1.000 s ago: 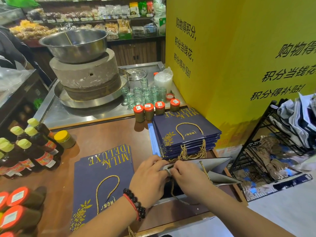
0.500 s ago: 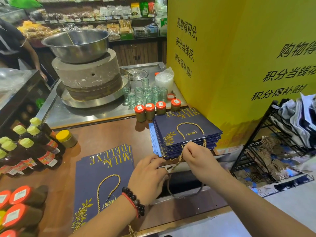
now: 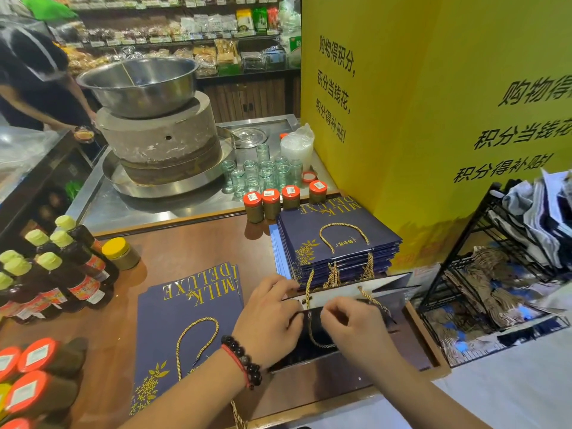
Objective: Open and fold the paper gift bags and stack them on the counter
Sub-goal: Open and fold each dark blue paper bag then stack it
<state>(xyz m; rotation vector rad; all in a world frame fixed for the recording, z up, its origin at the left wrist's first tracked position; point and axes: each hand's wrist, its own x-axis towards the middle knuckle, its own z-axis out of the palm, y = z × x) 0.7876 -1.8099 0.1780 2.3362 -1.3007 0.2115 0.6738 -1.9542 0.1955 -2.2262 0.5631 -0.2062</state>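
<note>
both hands pinch the rim of an opened navy gift bag (image 3: pixel 349 300) at the counter (image 3: pixel 192 246) edge: left hand (image 3: pixel 269 317) and right hand (image 3: pixel 353 326) fingers clamped on it, before the flat bag stack (image 3: pixel 337 243).

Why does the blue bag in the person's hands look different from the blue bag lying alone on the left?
The navy paper gift bag between both hands is opened, so its pale inside shows; the flat navy gift bag on the left is folded shut. The opened one is gripped by the left hand and right hand; the flat one rests untouched on the brown wooden counter. Both have gold rope handles.
</note>
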